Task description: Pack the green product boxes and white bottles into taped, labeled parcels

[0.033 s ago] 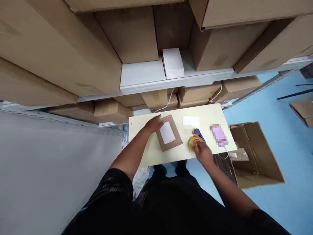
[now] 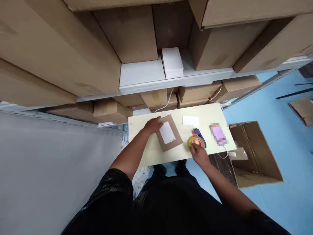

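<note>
A flat cardboard parcel (image 2: pixel 174 129) with a white label (image 2: pixel 167 133) lay askew, left of centre on the pale yellow table (image 2: pixel 149 151), as your left hand (image 2: pixel 153 125) rested over its far left corner—whether pressing or gripping, one cannot tell. To the parcel's right sat a blue-and-orange tape dispenser (image 2: pixel 201 137) bearing a roll of yellow tape (image 2: pixel 190 141). Your right hand (image 2: pixel 200 154), fingers curled, was at the roll's near edge; whether it grasped the tape could not be made out. A white card (image 2: pixel 190 120) lay on the far side, between parcel and dispenser, and a blurred pink-and-purple item (image 2: pixel 218 134) farther right. Beyond the table's right end, an open carton (image 2: pixel 262 153) stood on the blue floor (image 2: pixel 290 169). On the far side rose a shelf (image 2: pixel 143 73)—loaded with brown boxes (image 2: pixel 132 36) and a white stack (image 2: pixel 172 62).
</note>
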The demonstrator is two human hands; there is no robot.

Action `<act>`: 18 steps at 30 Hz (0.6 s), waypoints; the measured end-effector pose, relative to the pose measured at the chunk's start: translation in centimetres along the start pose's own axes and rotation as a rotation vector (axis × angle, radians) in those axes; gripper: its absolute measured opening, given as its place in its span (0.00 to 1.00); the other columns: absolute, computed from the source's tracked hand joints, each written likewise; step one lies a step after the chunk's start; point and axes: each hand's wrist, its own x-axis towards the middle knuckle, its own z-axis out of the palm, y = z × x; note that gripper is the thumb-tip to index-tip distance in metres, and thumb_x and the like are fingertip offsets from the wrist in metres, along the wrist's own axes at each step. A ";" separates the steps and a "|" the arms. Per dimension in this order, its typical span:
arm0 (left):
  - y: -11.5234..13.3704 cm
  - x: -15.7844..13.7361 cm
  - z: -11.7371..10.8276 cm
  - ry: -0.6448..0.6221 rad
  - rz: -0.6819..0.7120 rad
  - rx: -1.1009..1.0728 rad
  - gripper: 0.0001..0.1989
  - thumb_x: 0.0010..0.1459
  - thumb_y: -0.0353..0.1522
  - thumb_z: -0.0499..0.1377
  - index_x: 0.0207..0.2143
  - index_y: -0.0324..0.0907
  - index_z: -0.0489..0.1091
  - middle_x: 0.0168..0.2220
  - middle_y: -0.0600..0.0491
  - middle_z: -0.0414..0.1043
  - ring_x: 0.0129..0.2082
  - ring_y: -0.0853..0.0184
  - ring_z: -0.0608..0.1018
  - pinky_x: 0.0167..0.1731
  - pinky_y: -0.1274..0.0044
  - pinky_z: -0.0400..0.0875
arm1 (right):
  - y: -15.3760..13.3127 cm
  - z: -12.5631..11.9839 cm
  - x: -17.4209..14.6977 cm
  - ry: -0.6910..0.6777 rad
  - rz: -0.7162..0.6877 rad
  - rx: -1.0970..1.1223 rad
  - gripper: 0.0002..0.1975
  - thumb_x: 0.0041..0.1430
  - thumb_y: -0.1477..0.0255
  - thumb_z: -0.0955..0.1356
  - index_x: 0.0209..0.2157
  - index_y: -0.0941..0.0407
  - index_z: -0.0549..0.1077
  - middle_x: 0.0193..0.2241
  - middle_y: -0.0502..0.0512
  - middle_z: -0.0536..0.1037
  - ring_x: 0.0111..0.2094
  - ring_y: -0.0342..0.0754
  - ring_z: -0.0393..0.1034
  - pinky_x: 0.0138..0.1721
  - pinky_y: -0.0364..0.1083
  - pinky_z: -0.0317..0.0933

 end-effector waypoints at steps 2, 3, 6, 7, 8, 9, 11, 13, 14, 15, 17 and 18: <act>-0.3 -2.1 1.4 0.005 -0.044 -0.012 0.31 0.68 0.46 0.51 0.68 0.41 0.61 0.66 0.41 0.68 0.63 0.50 0.73 0.57 0.66 0.68 | -1.2 3.0 0.1 -0.153 0.167 0.192 0.24 0.65 0.49 0.63 0.44 0.55 0.76 0.40 0.61 0.81 0.37 0.55 0.79 0.38 0.50 0.72; -0.5 -3.4 2.1 0.011 -0.077 -0.029 0.30 0.69 0.47 0.50 0.65 0.42 0.63 0.63 0.40 0.71 0.61 0.49 0.75 0.54 0.66 0.70 | -1.8 4.1 0.4 -0.189 0.254 0.296 0.27 0.66 0.47 0.61 0.44 0.55 0.75 0.40 0.61 0.81 0.34 0.53 0.78 0.34 0.49 0.73; -1.8 -7.1 3.9 0.025 -0.196 -0.121 0.31 0.67 0.55 0.47 0.53 0.42 0.72 0.50 0.39 0.80 0.50 0.48 0.81 0.45 0.66 0.72 | -3.1 5.2 2.5 -0.171 0.389 0.430 0.32 0.66 0.42 0.57 0.42 0.56 0.74 0.39 0.62 0.80 0.28 0.50 0.76 0.27 0.48 0.72; -2.2 -7.9 4.3 0.031 -0.257 -0.175 0.32 0.68 0.57 0.44 0.49 0.42 0.73 0.48 0.39 0.81 0.49 0.48 0.81 0.44 0.65 0.72 | -3.6 4.9 3.5 -0.163 0.398 0.410 0.33 0.65 0.41 0.57 0.40 0.56 0.74 0.37 0.62 0.80 0.27 0.50 0.75 0.25 0.48 0.71; -2.6 -8.4 4.5 0.042 -0.305 -0.244 0.34 0.68 0.58 0.42 0.46 0.43 0.74 0.47 0.40 0.81 0.49 0.48 0.81 0.43 0.65 0.72 | -4.1 4.5 4.6 -0.160 0.397 0.374 0.33 0.64 0.40 0.58 0.38 0.56 0.74 0.36 0.62 0.80 0.26 0.50 0.74 0.24 0.48 0.71; -2.9 -8.6 4.6 0.054 -0.343 -0.332 0.34 0.68 0.58 0.41 0.45 0.43 0.75 0.47 0.41 0.81 0.49 0.48 0.81 0.43 0.66 0.72 | -4.7 4.0 5.6 -0.161 0.391 0.332 0.33 0.64 0.39 0.59 0.37 0.56 0.74 0.34 0.62 0.80 0.26 0.51 0.74 0.24 0.49 0.70; -3.1 -8.2 4.4 0.062 -0.395 -0.532 0.35 0.68 0.57 0.40 0.44 0.44 0.75 0.47 0.42 0.81 0.49 0.50 0.81 0.43 0.67 0.73 | -6.0 3.1 7.3 -0.158 0.373 0.255 0.30 0.63 0.41 0.61 0.34 0.55 0.74 0.31 0.62 0.80 0.25 0.52 0.74 0.26 0.50 0.70; -2.8 -7.7 4.0 0.067 -0.430 -0.649 0.32 0.68 0.56 0.43 0.42 0.43 0.75 0.47 0.42 0.82 0.47 0.51 0.82 0.42 0.67 0.73 | -7.4 2.4 8.1 -0.153 0.336 0.194 0.26 0.63 0.45 0.64 0.33 0.55 0.76 0.28 0.61 0.79 0.27 0.54 0.75 0.29 0.51 0.71; -2.6 -7.7 3.9 0.086 -0.437 -0.659 0.30 0.67 0.56 0.46 0.42 0.43 0.75 0.46 0.42 0.81 0.47 0.50 0.82 0.42 0.66 0.73 | -8.0 2.2 8.0 -0.141 0.305 0.167 0.24 0.64 0.48 0.64 0.33 0.55 0.76 0.27 0.61 0.79 0.28 0.55 0.76 0.31 0.51 0.70; -2.3 -8.0 3.9 0.122 -0.422 -0.654 0.27 0.66 0.55 0.49 0.43 0.43 0.74 0.47 0.42 0.81 0.47 0.50 0.81 0.42 0.66 0.73 | -8.4 2.0 7.7 -0.114 0.256 0.137 0.23 0.64 0.50 0.64 0.33 0.55 0.77 0.28 0.60 0.80 0.30 0.56 0.76 0.33 0.52 0.70; -2.0 -9.3 4.3 0.233 -0.336 -0.684 0.23 0.65 0.53 0.53 0.46 0.44 0.72 0.48 0.43 0.80 0.47 0.51 0.81 0.43 0.66 0.73 | -8.7 2.0 6.4 -0.016 0.106 0.085 0.19 0.64 0.55 0.63 0.36 0.54 0.79 0.32 0.59 0.82 0.35 0.57 0.77 0.37 0.52 0.70; -1.9 -10.2 4.8 0.289 -0.287 -0.741 0.22 0.66 0.52 0.53 0.47 0.45 0.71 0.48 0.45 0.79 0.47 0.53 0.81 0.44 0.67 0.73 | -8.7 2.1 5.6 0.039 0.018 0.077 0.18 0.63 0.58 0.63 0.38 0.54 0.79 0.35 0.58 0.83 0.38 0.57 0.77 0.40 0.51 0.69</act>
